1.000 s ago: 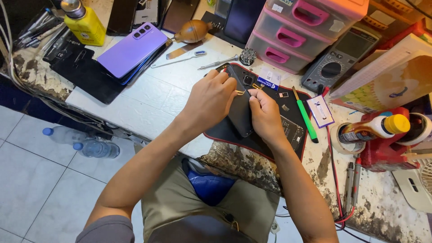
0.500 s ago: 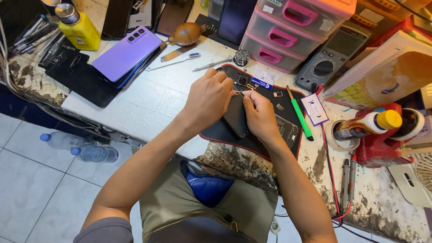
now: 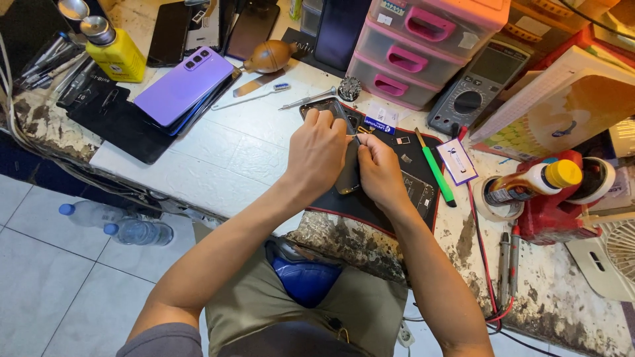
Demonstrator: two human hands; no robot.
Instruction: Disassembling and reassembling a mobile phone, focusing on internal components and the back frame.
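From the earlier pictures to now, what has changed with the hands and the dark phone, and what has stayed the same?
Little changed. The left hand and right hand kept their grip on the dark phone over the black mat; the fingers only shifted slightly along its upper edge. Nothing was let go or picked up. The purple phone, green tool and yellow bottle stayed in place.

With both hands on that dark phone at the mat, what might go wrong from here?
1. The left hand and right hand pinch the dark phone raised on edge above the mat; a slip might drop or flex it.
2. Small loose parts lie on the mat beside the hands; a sleeve or wrist sweep might scatter them.
3. The amber bottle lies tilted at the right; a knock might spill it.
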